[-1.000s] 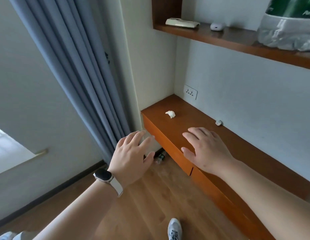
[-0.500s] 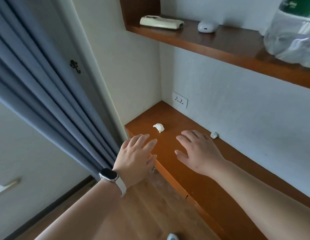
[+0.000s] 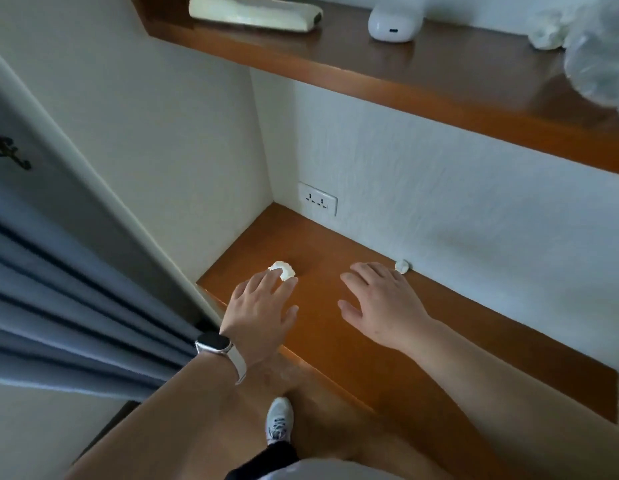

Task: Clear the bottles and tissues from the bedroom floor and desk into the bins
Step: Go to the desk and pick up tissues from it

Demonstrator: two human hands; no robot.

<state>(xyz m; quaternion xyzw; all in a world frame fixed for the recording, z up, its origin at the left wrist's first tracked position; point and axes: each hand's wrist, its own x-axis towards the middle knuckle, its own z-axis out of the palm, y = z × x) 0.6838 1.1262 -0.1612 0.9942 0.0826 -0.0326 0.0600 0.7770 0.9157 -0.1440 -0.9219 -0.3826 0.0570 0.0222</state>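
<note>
A crumpled white tissue lies near the left end of the wooden desk. My left hand, with a watch on the wrist, reaches over the desk with its fingers straight, the fingertips at the tissue's near edge. A smaller tissue ball sits against the wall further right. My right hand hovers open above the desk, its fingertips just short of that small ball. No bottle or bin shows in view.
A wooden shelf overhangs the desk, carrying a cream remote, a white earbud case and a plastic bag. A wall socket sits in the corner. Blue curtain hangs left. My shoe stands on the floor.
I have stepped closer to the desk. Both hands moved forward over it; the left hand's fingertips now reach the larger tissue and the right hand nears the small ball.
</note>
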